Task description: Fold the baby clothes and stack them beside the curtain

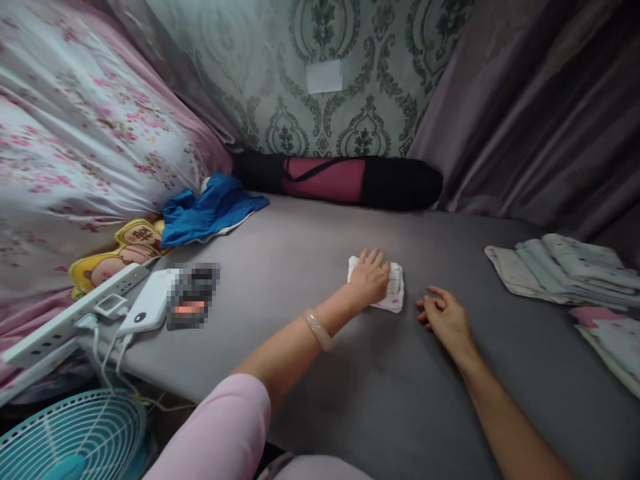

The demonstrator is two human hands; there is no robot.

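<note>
Past smooth pink sleeve, resting flat, open left hand on squarish folded cloth; curving right hand half-open at right.

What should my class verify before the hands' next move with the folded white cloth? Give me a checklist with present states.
1. Left hand on the folded white cloth: ok, it lies palm down on top.
2. Whole upper face of the cloth visible: not ok, the left hand covers part of it.
3. Underside of the cloth smooth: cannot tell, hidden.
4. Right hand apart from the cloth: ok, a gap shows between them.
5. Stacked folded cloths clear of both hands: ok, they lie farther right on the grey sheet.
</note>
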